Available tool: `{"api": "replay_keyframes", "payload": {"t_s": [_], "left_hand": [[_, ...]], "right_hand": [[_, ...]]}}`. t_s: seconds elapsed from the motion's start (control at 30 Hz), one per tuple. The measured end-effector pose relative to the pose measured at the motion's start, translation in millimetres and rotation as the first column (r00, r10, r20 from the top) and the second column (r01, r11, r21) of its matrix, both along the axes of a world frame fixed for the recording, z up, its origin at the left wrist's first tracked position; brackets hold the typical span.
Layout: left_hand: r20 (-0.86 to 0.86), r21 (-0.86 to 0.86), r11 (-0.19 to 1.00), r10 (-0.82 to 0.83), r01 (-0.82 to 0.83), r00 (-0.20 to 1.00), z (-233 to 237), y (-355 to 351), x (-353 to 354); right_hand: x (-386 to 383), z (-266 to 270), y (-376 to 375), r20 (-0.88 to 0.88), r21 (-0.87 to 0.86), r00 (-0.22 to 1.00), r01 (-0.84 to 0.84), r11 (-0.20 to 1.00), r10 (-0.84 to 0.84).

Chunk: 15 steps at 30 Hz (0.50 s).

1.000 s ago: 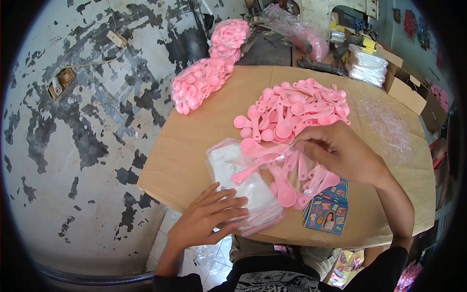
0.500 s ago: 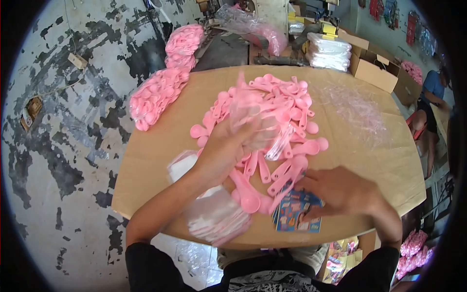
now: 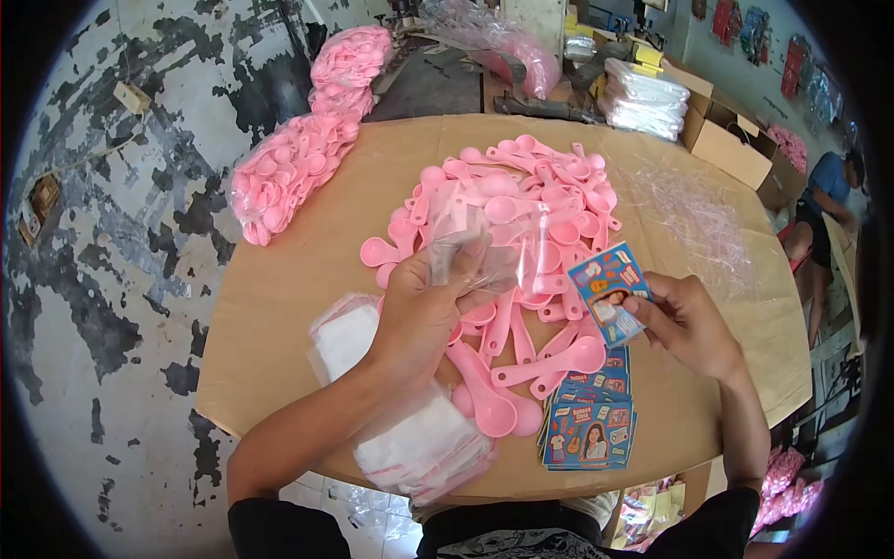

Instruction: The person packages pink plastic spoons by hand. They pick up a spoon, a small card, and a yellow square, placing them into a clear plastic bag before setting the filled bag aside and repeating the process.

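Over the pile of pink plastic spoons (image 3: 559,200), my left hand (image 3: 424,303) is closed on a clear plastic bag (image 3: 484,252); spoons show through the film. To the right, my right hand (image 3: 694,326) pinches a blue printed card (image 3: 607,291) between thumb and fingers, tilted, close to the bag but apart from it. Below that hand lies a stack of the same cards (image 3: 591,433) near the table's front edge. Left of the stack, under my left forearm, is a fanned pile of flat clear bags (image 3: 419,447), partly hidden by the arm.
Long bags packed with pink spoons (image 3: 293,177) lie at the table's left edge. Thin clear plastic strips (image 3: 694,219) are scattered on the right. Behind the brown-covered table (image 3: 270,317) stand an open cardboard box (image 3: 731,140) and stacked clear packs (image 3: 643,98). Another person (image 3: 824,200) sits far right.
My right hand has lifted a card from the stack and raised it toward the bag. My left hand has slowed, and the bag in it shows more clearly.
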<state>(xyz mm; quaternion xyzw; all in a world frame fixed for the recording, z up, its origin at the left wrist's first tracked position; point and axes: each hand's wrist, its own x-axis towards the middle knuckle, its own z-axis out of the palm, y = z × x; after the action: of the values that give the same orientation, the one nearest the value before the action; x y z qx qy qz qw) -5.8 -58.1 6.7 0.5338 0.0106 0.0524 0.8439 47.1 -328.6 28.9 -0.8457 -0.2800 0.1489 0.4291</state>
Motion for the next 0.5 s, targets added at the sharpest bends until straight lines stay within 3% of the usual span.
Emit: {"api": "replay_keyframes", "payload": {"t_s": [0.03, 0.17, 0.4, 0.5], "left_hand": [[-0.012, -0.012, 1.0, -0.013, 0.013, 1.0, 3, 1, -1], [0.036, -0.046, 0.996, -0.069, 0.071, 0.997, 4, 6, -1], [0.115, 0.173, 0.985, -0.043, 0.022, 0.992, -2, 10, -8], [0.06, 0.32, 0.947, -0.057, 0.035, 0.997, 12, 17, -11]], "right_hand": [[4, -9, 4, 0.084, 0.054, 0.996, 0.028, 0.998, -0.032], [-1, -4, 36, -0.081, 0.345, 0.997, 0.009, 0.939, 0.02], [13, 17, 63, 0.106, 0.13, 0.974, -0.213, 0.968, 0.2], [15, 39, 72, 0.112, -0.017, 0.954, -0.279, 0.96, 0.279]]}}
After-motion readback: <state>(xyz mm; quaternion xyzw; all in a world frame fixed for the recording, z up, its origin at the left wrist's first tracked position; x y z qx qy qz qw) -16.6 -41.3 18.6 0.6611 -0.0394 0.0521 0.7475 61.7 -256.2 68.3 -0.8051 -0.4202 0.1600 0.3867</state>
